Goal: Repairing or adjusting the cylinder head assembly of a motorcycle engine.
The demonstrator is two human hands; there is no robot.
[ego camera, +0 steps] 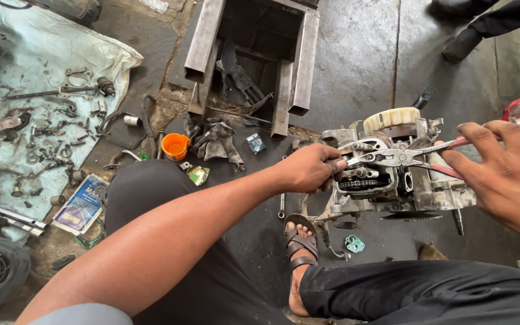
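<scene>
The engine block (392,174) sits on the dark concrete floor (356,66) just in front of the person's sandalled foot (299,241), w/ its open chain side facing the camera and a cream plastic fan wheel (391,117) on top. Left hand (311,168) is wrapped around the block's left edge, fingers curled together and clamped on the metal. Right hand (507,174) grips the red-handled pliers (416,157), fingers closed around the handles (thumb side hidden, so can't tell how tight). Pliers' long axis runs approx. horizontal, handles out to the right and rising slightly, tips pointing left into the block's top opening, just beside the left fingertips. Near the left forearm: an orange cup (175,145), a grey rag (218,141), and farther left a pale cloth (25,78) strewn w/ small bolts and parts. A steel frame (251,54) lies beyond.
</scene>
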